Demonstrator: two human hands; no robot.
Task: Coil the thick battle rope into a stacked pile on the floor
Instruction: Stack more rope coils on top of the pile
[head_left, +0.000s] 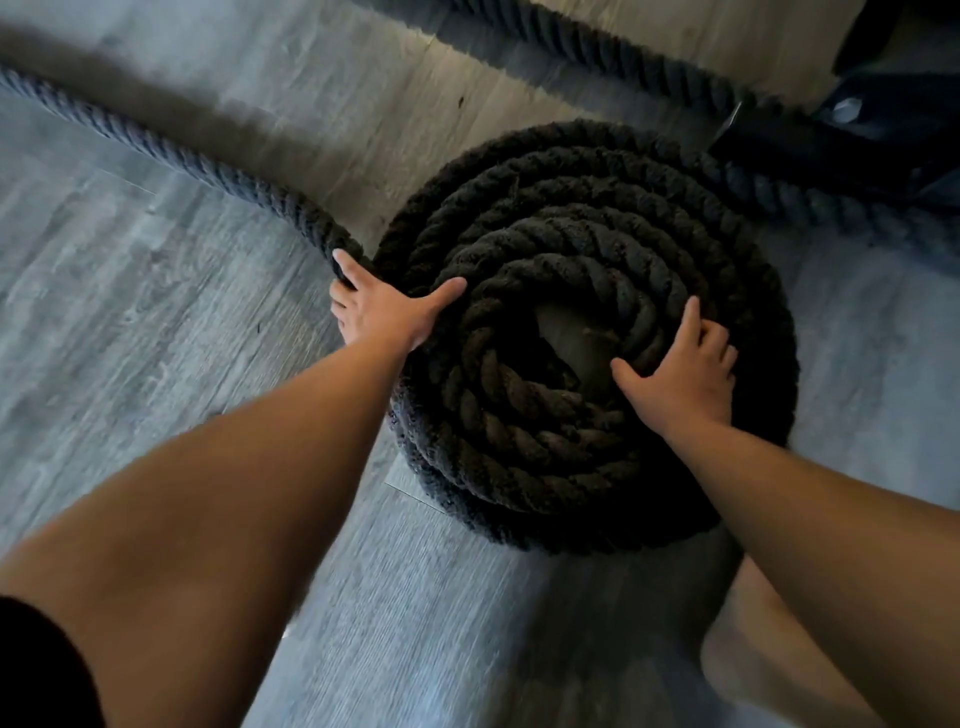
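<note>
A thick black battle rope lies wound into a round stacked coil (566, 244) on the grey wood floor, with a small gap of floor showing at its centre. A loose length of the rope (171, 156) runs from the coil's left side away to the upper left. My left hand (384, 309) grips this length where it meets the coil, fingers curled round it and thumb lying across the coil's top. My right hand (685, 374) rests on the coil's inner turns at the right, fingers spread and bent.
Another stretch of rope (613, 47) crosses the floor at the top and passes behind the coil toward the right. A dark piece of equipment (852, 135) stands at the upper right. My bare knee (769, 639) shows at the lower right. Grey floor (130, 322) spreads to the left.
</note>
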